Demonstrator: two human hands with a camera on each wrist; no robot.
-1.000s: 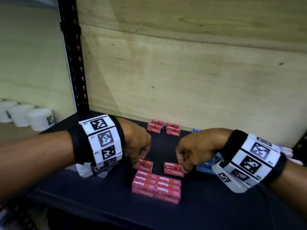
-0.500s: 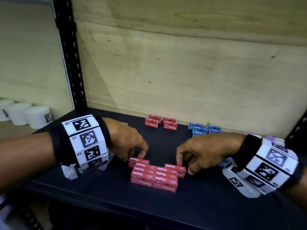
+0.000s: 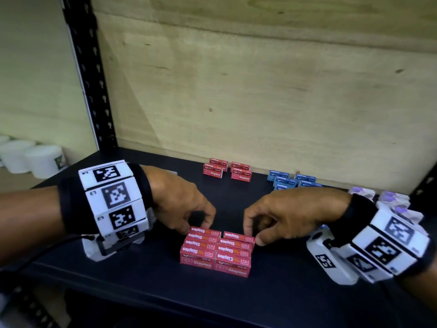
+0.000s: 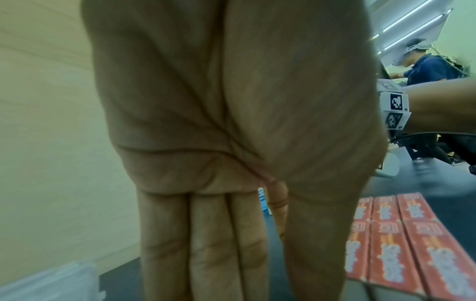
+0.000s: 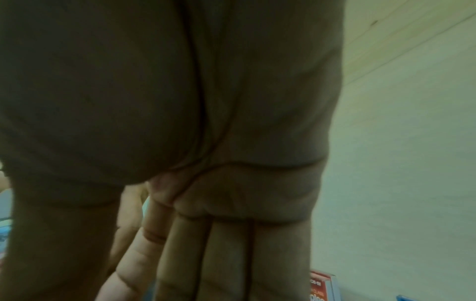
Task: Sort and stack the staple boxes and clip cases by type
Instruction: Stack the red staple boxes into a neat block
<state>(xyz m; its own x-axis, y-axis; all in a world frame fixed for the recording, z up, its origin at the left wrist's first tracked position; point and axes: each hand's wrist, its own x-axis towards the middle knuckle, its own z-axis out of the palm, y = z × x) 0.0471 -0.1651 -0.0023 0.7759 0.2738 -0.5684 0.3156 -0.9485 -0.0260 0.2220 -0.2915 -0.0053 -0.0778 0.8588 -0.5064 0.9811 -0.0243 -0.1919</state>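
A block of red staple boxes lies in two columns near the front of the black shelf. My left hand pinches the rear-left red box between thumb and forefinger. My right hand pinches the rear-right red box the same way. Both boxes sit on the shelf against the block's back row. In the left wrist view the left hand fills the frame, with the red boxes to its right. The right wrist view shows the right hand and one red box edge.
Against the plywood back wall stand more red staple boxes and blue boxes. Clear clip cases with purple contents sit at the far right. A black upright post stands at the left, with white tubs beyond it.
Each hand has drawn a red box forward from just behind the block and set it against the back row. Both hands remain on their boxes.
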